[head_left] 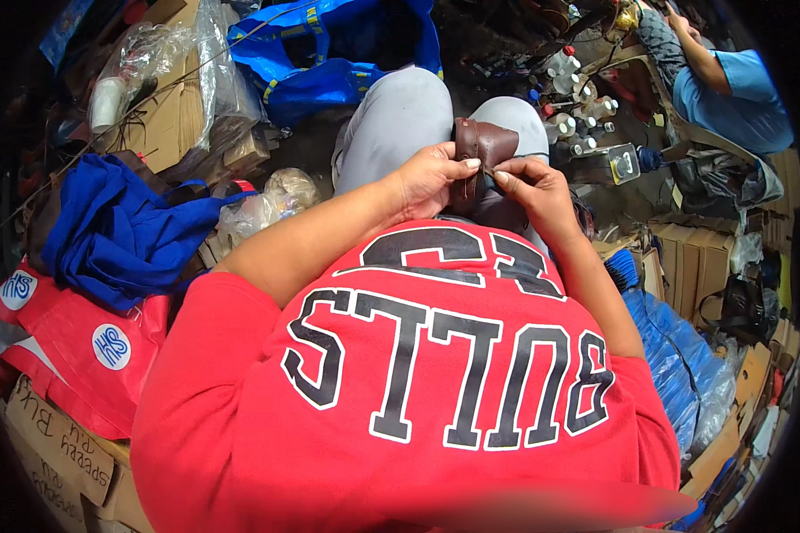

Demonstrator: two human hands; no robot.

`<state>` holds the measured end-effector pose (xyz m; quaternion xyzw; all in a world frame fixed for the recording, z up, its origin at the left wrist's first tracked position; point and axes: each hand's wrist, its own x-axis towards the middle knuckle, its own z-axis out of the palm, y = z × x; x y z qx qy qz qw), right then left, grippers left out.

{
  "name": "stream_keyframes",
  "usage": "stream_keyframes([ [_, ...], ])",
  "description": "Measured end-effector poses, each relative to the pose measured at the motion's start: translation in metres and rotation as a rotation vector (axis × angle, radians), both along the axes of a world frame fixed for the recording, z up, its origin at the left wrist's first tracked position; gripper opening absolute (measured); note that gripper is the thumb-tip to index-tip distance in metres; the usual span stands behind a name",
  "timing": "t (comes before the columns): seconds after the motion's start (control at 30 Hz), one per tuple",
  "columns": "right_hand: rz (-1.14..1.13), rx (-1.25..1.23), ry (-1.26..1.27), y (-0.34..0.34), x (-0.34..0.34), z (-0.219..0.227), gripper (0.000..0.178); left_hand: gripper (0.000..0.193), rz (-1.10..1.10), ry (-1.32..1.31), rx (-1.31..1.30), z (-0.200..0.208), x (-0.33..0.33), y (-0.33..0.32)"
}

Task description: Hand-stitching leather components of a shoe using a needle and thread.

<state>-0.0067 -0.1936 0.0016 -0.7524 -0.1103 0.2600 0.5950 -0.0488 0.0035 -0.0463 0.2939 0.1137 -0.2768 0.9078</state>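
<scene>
A dark brown leather shoe upper [486,144] with visible stitching rests between my raised knees, over the grey trousers. My left hand [428,181] grips its left side, the thumb pressed on the leather edge and the other fingers partly hidden. At the right edge of its opening, my right hand [542,194] is closed in a pinch, thumb against forefinger. Whatever lies between those fingertips is too small to make out; the fingers touch or nearly touch the leather.
Ahead lies an open blue bag [329,53]. Several plastic bottles [582,111] stand right of my knees. Blue cloth [133,231] and red bags [80,346] lie left; cardboard [693,253] and blue plastic sheeting [676,355] are right. Another person [729,98] sits at the far right.
</scene>
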Motion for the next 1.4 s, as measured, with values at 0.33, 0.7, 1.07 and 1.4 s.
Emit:
stream_keyframes([
  [0.33, 0.099, -0.377, -0.454, -0.022, -0.017, 0.041, 0.015, 0.031, 0.041, -0.017, 0.009, 0.026, -0.002, 0.001],
  [0.7, 0.103, -0.268, -0.334, -0.006, -0.016, 0.041, 0.015, 0.046, 0.055, 0.155, -0.071, 0.025, 0.021, -0.009],
  [1.07, 0.109, -0.308, -0.359, 0.004, -0.01, 0.038, 0.015, 0.046, 0.134, 0.125, -0.012, 0.026, 0.019, -0.012],
  [1.4, -0.002, -0.161, 0.059, 0.009, -0.014, 0.027, 0.017, 0.04, 0.106, 0.117, -0.063, 0.023, 0.02, -0.006],
])
